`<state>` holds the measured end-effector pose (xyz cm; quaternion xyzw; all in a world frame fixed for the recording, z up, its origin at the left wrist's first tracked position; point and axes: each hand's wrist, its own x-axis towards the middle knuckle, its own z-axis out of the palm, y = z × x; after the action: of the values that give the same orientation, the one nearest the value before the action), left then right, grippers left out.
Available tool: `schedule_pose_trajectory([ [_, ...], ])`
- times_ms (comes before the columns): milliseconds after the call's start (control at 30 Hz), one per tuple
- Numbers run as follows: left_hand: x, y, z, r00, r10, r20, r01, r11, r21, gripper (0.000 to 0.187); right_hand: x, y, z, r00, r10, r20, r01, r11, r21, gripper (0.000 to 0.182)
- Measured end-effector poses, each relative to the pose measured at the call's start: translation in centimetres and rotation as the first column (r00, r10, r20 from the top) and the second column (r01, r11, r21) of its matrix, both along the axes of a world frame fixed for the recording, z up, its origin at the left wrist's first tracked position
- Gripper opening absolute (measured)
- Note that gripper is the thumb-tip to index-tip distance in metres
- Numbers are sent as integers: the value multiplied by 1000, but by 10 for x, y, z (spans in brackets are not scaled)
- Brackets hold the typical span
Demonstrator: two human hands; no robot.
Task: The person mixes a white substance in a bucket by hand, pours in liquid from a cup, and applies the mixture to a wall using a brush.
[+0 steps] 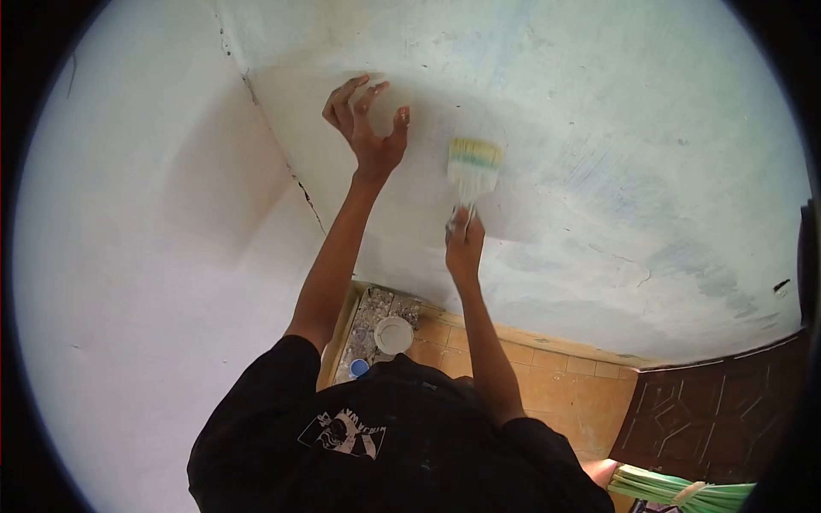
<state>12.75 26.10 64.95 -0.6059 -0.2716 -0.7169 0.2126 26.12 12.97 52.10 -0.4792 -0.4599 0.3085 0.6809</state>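
Observation:
Raised against the pale, patchily painted wall (590, 120), my right hand (464, 244) grips a wide paintbrush (475, 167) by its handle. The brush points upward, its yellowish bristles overlapping the wall, with whitish paint smears over its lower part. To the left and higher up, my left hand (368, 137) holds nothing; its fingers are spread and bent close to the wall near the corner. Some of its fingertips have white spots on them.
Below stands a paint-spattered bench or board (373, 308) with a round whitish tub (394, 335) and a small blue cup (358, 368). A cracked corner line (299, 184) divides the walls. At lower right are a dark carved door (710, 410) and a green bundle (684, 489). Orange tiles (547, 389) cover the floor.

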Motion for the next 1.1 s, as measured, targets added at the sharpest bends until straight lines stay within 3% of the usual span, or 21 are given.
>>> schedule_pose_trajectory([
  [133, 2, 26, 1, 998, 58, -19, -54, 988, 143, 37, -9, -31, -30, 996, -63, 68, 69, 994, -89, 34],
  [167, -1, 31, -4, 999, 41, -19, -37, 983, 180, 38, -6, -24, -27, 995, -59, 74, 62, 998, -31, 34],
  [233, 2, 35, -9, 999, 35, -11, -32, 979, 199, 40, -7, -17, 16, 995, -57, 81, 51, 996, 75, 34],
  [333, 2, 30, -10, 996, 89, -3, -87, 986, 144, 40, -6, 5, 57, 991, -11, 136, 1, 997, 72, 33],
  [433, -1, 29, -10, 994, 107, -25, -104, 989, 109, 40, -6, 23, 28, 994, 19, 105, -27, 997, 75, 32],
  [567, 2, 35, -14, 998, 68, 4, -68, 991, 115, 40, -15, -4, -48, 996, 66, 57, -61, 995, -78, 30],
  [667, 2, 36, -16, 999, 53, 10, -54, 992, 117, 40, -19, -18, -61, 997, 63, 40, -59, 993, -105, 30],
  [800, 2, 33, -13, 992, 121, -20, -118, 986, 119, 41, -19, -6, 31, 993, 84, 88, -81, 996, -29, 32],
  [900, 2, 31, -12, 994, 112, -10, -110, 988, 108, 42, -12, 16, 49, 988, 71, 134, -68, 997, -25, 32],
  [1033, 0, 26, -7, 997, 71, -22, -69, 992, 105, 43, -8, 12, -9, 979, -1, 202, -8, 999, 44, 37],
  [1100, 2, 29, -9, 999, 49, 3, -49, 992, 112, 43, -8, -20, -37, 995, 5, 98, 6, 994, -109, 39],
])
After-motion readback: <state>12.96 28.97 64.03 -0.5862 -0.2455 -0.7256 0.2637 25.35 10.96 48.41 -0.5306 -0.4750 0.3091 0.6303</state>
